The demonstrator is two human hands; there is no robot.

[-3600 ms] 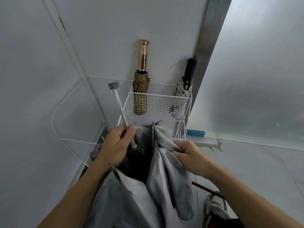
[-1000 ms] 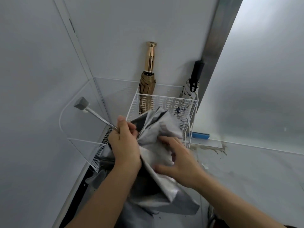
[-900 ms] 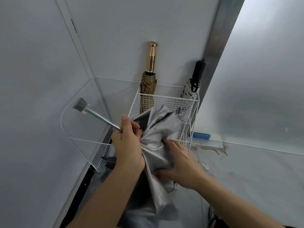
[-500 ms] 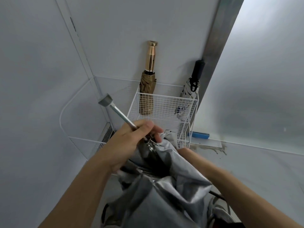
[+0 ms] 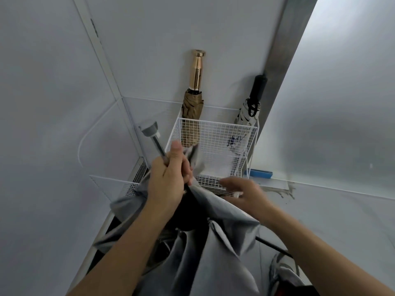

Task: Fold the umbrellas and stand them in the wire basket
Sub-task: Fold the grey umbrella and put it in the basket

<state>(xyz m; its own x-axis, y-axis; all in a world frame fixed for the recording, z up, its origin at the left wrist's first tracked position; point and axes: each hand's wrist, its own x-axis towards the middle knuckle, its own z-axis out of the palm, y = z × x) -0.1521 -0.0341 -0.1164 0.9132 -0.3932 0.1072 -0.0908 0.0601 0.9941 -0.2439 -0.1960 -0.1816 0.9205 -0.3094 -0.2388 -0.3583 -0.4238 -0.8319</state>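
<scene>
Fingers (image 5: 184, 167) of the left hand (image 5: 168, 189) grip the shaft (image 5: 157, 146) of the grey umbrella (image 5: 213, 248), held just before the wire basket (image 5: 215, 133). The blurred right hand (image 5: 245, 193) hovers loose-fingered over the slack canopy (image 5: 226, 218). Folding looks half done; the next move is probably gathering and wrapping the cloth.

Dim, flat, cool-grey light, brightest on the wall panel (image 5: 342, 92) upper right. Shadows soft, faint behind the tan umbrella (image 5: 192, 107). Narrow glint on its gold handle (image 5: 197, 71). Right hand (image 5: 245, 193) motion-smeared, fingers indistinct. Left hand (image 5: 168, 184) on the grey umbrella (image 5: 213, 242) sharp. Wall seam (image 5: 102, 58) bows toward the frame edge.
</scene>
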